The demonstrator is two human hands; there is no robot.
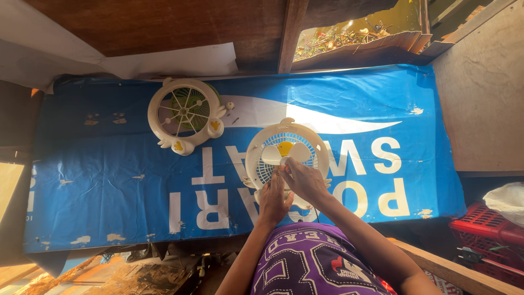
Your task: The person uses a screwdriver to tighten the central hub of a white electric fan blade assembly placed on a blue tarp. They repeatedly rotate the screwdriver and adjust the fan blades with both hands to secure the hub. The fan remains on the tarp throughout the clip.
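A small cream fan body (286, 153) with a blue rear grille, white blades and a yellow hub lies flat on a blue printed sheet (109, 180). My left hand (273, 201) rests at its lower rim, fingers pointing up toward the blades. My right hand (304, 181) lies over the lower middle of the fan, fingertips touching near the hub. What the fingertips pinch is hidden. A detached cream front grille (185, 116) with yellow trim lies to the upper left, over a green part.
A small screw (236, 120) and a white knob (230, 105) lie beside the front grille. White paper (174, 61) lies at the sheet's far edge. A red plastic crate (483, 235) and a white bag (507, 201) sit at the right.
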